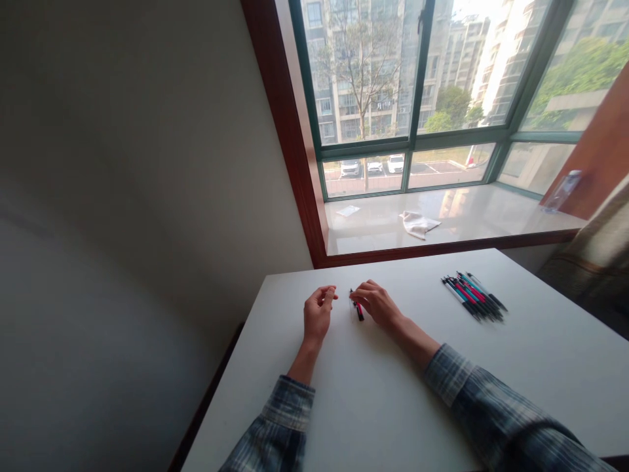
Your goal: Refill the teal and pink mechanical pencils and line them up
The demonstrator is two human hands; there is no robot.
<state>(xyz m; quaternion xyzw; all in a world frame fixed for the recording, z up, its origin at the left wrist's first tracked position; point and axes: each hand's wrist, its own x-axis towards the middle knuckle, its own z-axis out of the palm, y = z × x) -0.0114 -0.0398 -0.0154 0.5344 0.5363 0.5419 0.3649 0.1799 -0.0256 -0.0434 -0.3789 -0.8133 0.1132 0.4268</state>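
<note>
My left hand [317, 316] is held just above the white table [388, 400], its thumb and fingers curled together. Anything small between those fingertips is hidden from me. To its right, my right hand [378, 305] reaches in with bent fingers closed over a pink and black pen [360, 311]. The pen's dark tip points away from me, and the fingers cover its middle. A faint clear edge shows beside it, too indistinct to name. Further right on the table lies a pile of several pens [472, 296] in blue, pink, white and black, side by side at a slant.
Behind the table is a window sill [373, 233] with a crumpled white cloth [419, 224], a flat white packet [348, 211] and a clear plastic bottle [563, 191]. A grey wall [147, 196] stands on the left, a curtain [597, 249] hangs at the right.
</note>
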